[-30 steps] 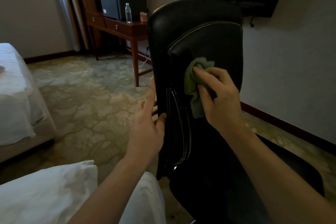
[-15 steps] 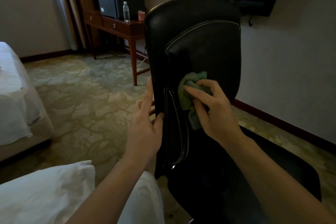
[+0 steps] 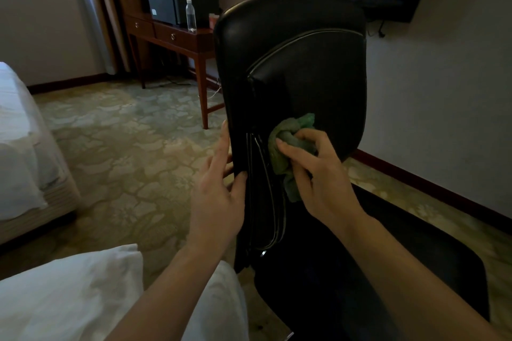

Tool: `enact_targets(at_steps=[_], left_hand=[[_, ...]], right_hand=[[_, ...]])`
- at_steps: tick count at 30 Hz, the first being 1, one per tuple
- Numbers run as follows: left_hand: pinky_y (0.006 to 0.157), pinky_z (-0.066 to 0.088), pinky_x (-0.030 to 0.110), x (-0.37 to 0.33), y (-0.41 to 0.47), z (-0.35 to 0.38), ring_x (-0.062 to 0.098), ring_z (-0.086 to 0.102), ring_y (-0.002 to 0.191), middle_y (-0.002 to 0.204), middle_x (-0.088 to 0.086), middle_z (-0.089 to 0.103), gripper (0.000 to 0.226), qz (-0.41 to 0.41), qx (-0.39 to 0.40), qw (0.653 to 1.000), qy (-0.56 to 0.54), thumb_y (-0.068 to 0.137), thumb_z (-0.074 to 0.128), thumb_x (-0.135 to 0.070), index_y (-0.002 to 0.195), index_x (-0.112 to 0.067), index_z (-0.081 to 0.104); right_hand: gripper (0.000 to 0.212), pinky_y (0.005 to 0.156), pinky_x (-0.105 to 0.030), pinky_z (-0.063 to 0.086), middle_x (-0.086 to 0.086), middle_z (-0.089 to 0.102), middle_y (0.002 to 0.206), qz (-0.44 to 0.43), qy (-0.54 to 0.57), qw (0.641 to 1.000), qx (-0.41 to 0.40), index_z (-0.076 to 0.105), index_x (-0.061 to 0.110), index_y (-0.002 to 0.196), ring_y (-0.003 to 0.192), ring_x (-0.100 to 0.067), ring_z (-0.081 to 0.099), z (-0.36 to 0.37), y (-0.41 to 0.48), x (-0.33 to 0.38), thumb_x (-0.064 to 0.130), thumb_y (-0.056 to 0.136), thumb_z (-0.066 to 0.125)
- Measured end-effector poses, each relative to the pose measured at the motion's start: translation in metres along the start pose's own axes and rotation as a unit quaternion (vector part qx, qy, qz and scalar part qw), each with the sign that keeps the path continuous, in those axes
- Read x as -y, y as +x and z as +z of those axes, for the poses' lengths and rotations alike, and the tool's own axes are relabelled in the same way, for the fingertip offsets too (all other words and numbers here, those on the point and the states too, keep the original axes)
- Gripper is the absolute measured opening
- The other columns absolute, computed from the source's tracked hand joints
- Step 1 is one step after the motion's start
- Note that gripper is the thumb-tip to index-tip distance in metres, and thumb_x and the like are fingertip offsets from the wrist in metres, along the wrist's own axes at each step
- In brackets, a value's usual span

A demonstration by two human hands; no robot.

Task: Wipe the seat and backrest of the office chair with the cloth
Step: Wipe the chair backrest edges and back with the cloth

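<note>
Hotel rm, patterned carpet (image 3: 124, 147) | L grip (image 3: 219, 196) holds backrest (image 3: 304, 69) edge | R grip (image 3: 324, 177) clutches green cloth (image 3: 291, 130) on backrest

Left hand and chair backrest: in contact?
Touching. In the head view the left hand holds the side edge of the backrest: thumb on the front, fingers along the outer side.

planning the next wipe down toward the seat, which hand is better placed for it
Right. The right hand holds the green cloth against the lower backrest, just above the seat. The left hand has no cloth; it pinches the backrest's side edge between thumb and fingers, steadying it.
</note>
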State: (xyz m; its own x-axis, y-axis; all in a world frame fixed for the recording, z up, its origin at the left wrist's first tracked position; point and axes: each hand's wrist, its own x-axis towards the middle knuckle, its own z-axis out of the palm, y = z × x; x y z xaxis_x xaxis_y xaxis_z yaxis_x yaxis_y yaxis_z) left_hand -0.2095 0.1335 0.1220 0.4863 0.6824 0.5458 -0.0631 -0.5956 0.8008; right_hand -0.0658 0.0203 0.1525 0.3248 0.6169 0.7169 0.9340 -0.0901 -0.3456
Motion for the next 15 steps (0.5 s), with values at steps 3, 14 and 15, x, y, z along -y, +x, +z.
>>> enact_targets(at_steps=[3,14,15], left_hand=[[0.089,0.060,0.032,0.001,-0.001,0.000,-0.002,0.059,0.115,0.130,-0.019,0.051,0.088,0.007,-0.001,1.000,0.006,0.097,0.061,-0.004,0.151,-0.059,0.017],[0.090,0.060,0.039,0.005,0.000,0.002,0.005,0.061,0.117,0.131,-0.008,0.057,0.088,0.003,-0.002,1.000,-0.004,0.098,0.058,0.000,0.153,-0.056,0.019],[0.090,0.059,0.039,0.005,0.000,0.002,0.005,0.061,0.117,0.131,-0.009,0.057,0.087,0.002,-0.001,1.000,-0.002,0.098,0.058,0.000,0.153,-0.055,0.019]], right_hand=[[0.033,0.103,-0.015,0.042,-0.011,0.047,0.134,-0.004,0.012,1.000,0.026,0.063,0.008,0.129,0.121,-0.017,0.051,-0.005,-0.013,-0.004,0.013,0.097,0.055],[0.038,0.106,-0.035,0.047,-0.010,0.042,0.139,0.010,0.058,0.998,0.010,0.060,0.017,0.134,0.127,-0.020,0.047,0.003,0.018,0.016,0.012,0.097,0.058],[0.038,0.106,-0.035,0.046,-0.010,0.042,0.139,0.013,0.061,0.998,0.005,0.060,0.017,0.134,0.127,-0.021,0.047,0.005,0.017,0.017,0.015,0.096,0.060]])
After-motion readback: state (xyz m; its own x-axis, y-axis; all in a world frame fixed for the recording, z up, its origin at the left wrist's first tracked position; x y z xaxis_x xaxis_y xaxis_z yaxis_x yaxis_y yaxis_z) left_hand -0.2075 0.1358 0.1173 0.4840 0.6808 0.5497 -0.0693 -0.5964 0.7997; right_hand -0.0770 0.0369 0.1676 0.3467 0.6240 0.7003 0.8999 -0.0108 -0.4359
